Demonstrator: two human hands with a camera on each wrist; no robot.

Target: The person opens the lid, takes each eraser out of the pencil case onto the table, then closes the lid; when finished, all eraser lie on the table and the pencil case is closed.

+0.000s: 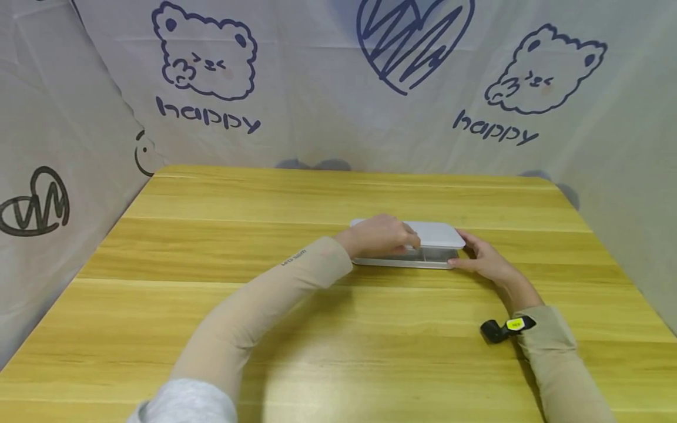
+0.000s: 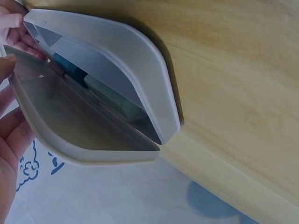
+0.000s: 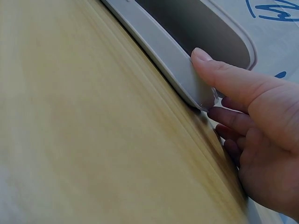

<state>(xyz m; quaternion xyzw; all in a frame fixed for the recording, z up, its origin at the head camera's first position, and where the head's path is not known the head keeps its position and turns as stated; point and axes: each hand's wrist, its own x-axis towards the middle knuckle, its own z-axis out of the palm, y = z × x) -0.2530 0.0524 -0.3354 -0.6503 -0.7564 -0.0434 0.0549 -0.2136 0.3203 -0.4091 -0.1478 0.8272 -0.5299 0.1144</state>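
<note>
A long, light grey storage box (image 1: 404,264) sits on the table, its lid (image 1: 438,234) tilted up and partly raised. My left hand (image 1: 383,234) grips the front edge of the lid, with the thumb on the rim in the left wrist view. At the box's right end, my right hand (image 1: 488,259) holds the corner; in the right wrist view the thumb lies on the front wall and the fingers curl round the end. Through the gap, a dark teal item (image 2: 70,69) and a pale green item (image 2: 114,98) show inside; their kind is unclear. A divider is visible too.
The wood-grain table (image 1: 370,352) extends around the box on all sides. Behind it hangs a white cloth (image 1: 312,88) with blue drawings, and more cloth covers the left and right sides. A black wrist camera (image 1: 497,332) sticks out from the right sleeve.
</note>
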